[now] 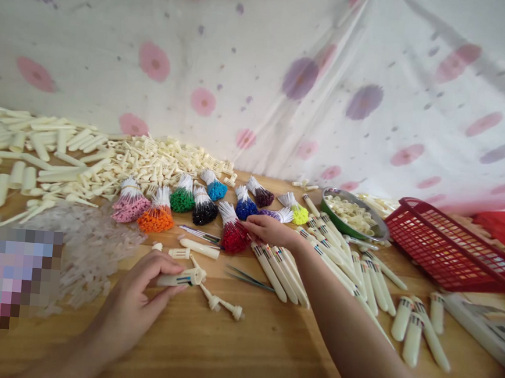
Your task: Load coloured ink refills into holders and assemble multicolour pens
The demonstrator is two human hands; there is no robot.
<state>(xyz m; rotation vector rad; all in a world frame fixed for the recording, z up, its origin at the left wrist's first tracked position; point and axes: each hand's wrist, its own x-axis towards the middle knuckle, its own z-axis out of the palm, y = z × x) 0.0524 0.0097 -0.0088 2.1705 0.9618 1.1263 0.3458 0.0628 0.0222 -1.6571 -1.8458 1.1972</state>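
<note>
Across a brown wooden table [225,364], the left hand [132,296] pinches a cream plastic pen barrel [179,279], the right hand [277,232], its grip unclear, touches bundled red-ended white refills [234,238], cream multicolour pens [371,284] rightward look finished, and heaped cream plastic parts [162,161] look unassembled.

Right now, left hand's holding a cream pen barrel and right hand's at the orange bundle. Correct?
Not quite: the bundle colour is wrong. The head view shows the right hand at the red bundle. The left hand does hold a cream pen barrel.
</note>
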